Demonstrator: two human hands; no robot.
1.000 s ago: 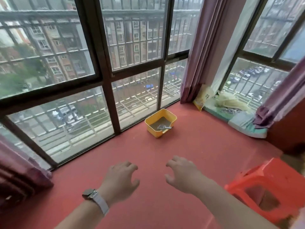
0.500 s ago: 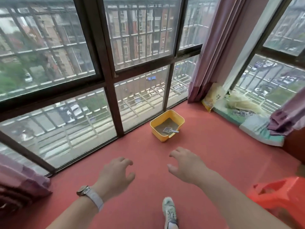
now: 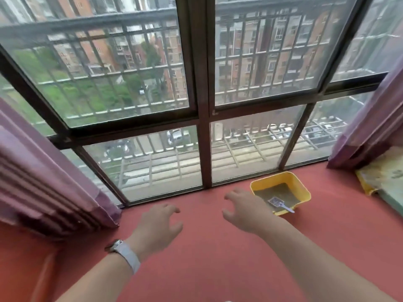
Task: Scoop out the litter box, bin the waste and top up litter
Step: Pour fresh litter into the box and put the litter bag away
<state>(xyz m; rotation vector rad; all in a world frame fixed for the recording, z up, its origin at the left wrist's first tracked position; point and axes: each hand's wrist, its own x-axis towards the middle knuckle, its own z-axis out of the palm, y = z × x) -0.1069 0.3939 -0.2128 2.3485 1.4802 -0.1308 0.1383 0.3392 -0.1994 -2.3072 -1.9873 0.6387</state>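
Observation:
A yellow litter box (image 3: 304, 191) sits on the red floor beside the window, holding grey litter (image 3: 279, 191). A pale blue slotted scoop (image 3: 280, 203) lies in it, its handle resting over the near rim. My right hand (image 3: 246, 209) hovers just left of the box, fingers spread, holding nothing. Further left and nearer to me, my left hand (image 3: 158, 225), with a watch on the wrist, is also spread and empty above the floor.
Tall dark-framed windows (image 3: 202, 118) run along the far side. Purple curtains hang at the left (image 3: 43, 182) and right (image 3: 370, 118). A yellow bag (image 3: 379, 177) and a pale cushion (image 3: 392, 199) lie at the right edge.
The view has swung left and come closer to the window; the litter box now sits at the right, near my right hand. The orange stool and my shoe have left the view.

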